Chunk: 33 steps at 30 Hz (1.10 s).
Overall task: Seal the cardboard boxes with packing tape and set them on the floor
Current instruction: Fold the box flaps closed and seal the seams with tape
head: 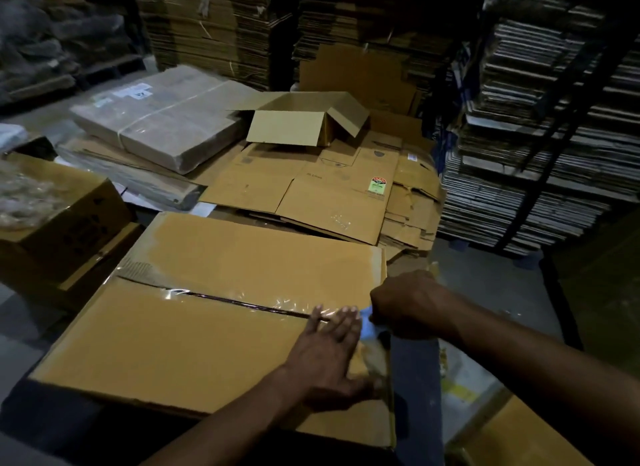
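Observation:
A large brown cardboard box point(194, 327) lies in front of me with its two top flaps closed. Clear packing tape point(242, 301) runs along the middle seam from the left part to the right edge. My left hand point(329, 354) lies flat with straight fingers on the taped seam near the box's right edge. My right hand point(405, 306) sits at that right edge with curled fingers, gripping what looks like a tape dispenser; most of it is hidden under the hand.
A small open carton point(294, 126) stands on flattened cardboard sheets point(311, 195) behind the box. A plastic-wrapped bundle point(162, 119) lies at back left, another box point(59, 223) at left. Tall stacks of flat cardboard point(540, 136) rise at right and behind.

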### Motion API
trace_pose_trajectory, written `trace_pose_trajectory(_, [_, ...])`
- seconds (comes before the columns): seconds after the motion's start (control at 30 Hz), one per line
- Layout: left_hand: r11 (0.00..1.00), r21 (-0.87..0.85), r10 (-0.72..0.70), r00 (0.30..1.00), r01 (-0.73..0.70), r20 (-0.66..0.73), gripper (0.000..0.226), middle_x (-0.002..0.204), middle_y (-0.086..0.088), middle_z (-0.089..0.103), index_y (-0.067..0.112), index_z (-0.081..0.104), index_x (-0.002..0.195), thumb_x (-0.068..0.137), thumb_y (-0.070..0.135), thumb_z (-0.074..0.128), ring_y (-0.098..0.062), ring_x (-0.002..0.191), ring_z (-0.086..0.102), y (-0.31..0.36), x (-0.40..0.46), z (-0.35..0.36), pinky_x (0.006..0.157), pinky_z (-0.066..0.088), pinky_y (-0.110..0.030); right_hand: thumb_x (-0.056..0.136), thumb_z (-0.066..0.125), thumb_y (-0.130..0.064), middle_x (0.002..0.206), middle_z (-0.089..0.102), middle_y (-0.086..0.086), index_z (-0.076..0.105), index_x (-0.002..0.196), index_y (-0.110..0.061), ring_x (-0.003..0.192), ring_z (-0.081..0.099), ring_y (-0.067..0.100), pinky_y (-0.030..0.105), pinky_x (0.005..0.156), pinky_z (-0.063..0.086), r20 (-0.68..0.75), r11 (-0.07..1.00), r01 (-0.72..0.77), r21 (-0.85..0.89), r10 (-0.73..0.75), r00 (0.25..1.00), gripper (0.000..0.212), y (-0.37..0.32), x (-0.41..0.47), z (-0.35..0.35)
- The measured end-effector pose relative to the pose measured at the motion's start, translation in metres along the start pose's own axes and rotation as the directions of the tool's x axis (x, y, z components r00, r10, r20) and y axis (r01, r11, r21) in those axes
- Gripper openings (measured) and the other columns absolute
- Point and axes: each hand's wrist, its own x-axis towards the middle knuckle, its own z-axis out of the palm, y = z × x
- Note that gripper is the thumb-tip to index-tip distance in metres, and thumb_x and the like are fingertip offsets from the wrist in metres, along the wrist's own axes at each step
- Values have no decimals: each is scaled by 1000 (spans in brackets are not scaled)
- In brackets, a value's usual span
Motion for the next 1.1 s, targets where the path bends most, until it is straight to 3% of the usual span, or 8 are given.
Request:
trace_pose_trajectory(0.17, [996,-41,-79,996,81,38,122,172,-3,-20,12,-16,163,81,97,13,-14,158,-19,15,11,17,125,-14,-54,92,67,-34,104,69,2,68,109,-24,93,70,30,52,78,56,-7,999,-19,-30,18,1000,20,0,6,12])
trace_pose_trajectory(0.23, [994,-45,-94,994,97,63,127,170,0,-23,14,-17,163,75,101,9,-12,157,-21,14,10,18,125,-15,-54,94,66,-39,97,71,-2,67,91,-23,86,70,26,50,75,58,0,999,-45,11,45,999,16,4,8,18])
trace_pose_trajectory(0.33, [994,-61,-84,993,90,84,128,167,5,-26,16,-17,163,74,104,10,-10,156,-22,20,10,15,124,-16,-53,94,66,-43,72,64,-8,53,66,-21,67,64,16,47,73,61,60,995,-69,77,65,996,38,17,8,26])
trace_pose_trajectory(0.5, [995,-64,-71,995,75,74,125,171,5,-20,21,-14,164,74,104,12,-8,156,-21,27,12,17,124,-17,-52,98,58,-51,72,64,-7,61,77,-17,72,66,15,43,82,59,119,984,-72,165,53,991,40,28,-4,29])
trace_pose_trajectory(0.63, [995,-53,-83,993,87,82,124,172,7,-18,22,-11,165,74,104,11,-6,156,-21,26,13,17,124,-16,-52,100,54,-53,75,71,-6,72,84,-21,71,70,13,40,78,60,138,978,-71,199,43,990,40,41,-16,35])
trace_pose_trajectory(0.9, [996,9,-88,996,88,28,127,172,1,-18,16,-7,166,75,103,11,-12,157,-21,35,14,10,124,-15,-56,101,52,-56,87,68,-6,72,105,-23,79,67,11,33,71,52,159,960,-101,263,60,985,40,56,-33,35])
trace_pose_trajectory(1.0, [996,-48,-76,997,74,-27,121,168,-5,-28,13,-12,164,83,98,17,-17,155,-29,59,23,8,124,-17,-55,101,52,-56,88,67,-6,70,106,-21,83,68,14,38,79,57,127,963,-81,257,49,991,40,58,-33,39])
trace_pose_trajectory(1.1, [981,-124,-147,989,148,20,115,167,-2,-30,15,-19,163,88,90,28,-16,156,-26,79,34,18,123,-20,-54,101,51,-57,89,68,-5,70,106,-20,84,68,14,38,80,56,125,958,-86,272,53,991,42,59,-31,44])
